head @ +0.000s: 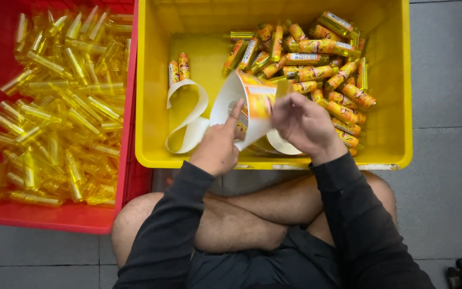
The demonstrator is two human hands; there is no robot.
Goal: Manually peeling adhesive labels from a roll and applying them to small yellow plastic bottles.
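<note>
Both hands gripping label strip (252, 104), left hand (217, 147) and right hand (306, 126) hovering over yellow crate's (151, 80) near edge.

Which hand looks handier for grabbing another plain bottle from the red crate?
Probably the left hand: it is nearer the red crate of unlabelled bottles, while the right hand is busy at the label strip.

— What sort of place is this looking like?

— A small packing workshop, with hand labelling going on. A red crate (54, 219) is sitting full of bare yellow tubes (60, 107), and a yellow crate (397, 96) is holding labelled tubes (316, 64).

— Any table?

— No. The person is sitting cross-legged on a grey tiled floor (445, 176), and a label strip (188, 120) is curling inside the yellow crate.
</note>
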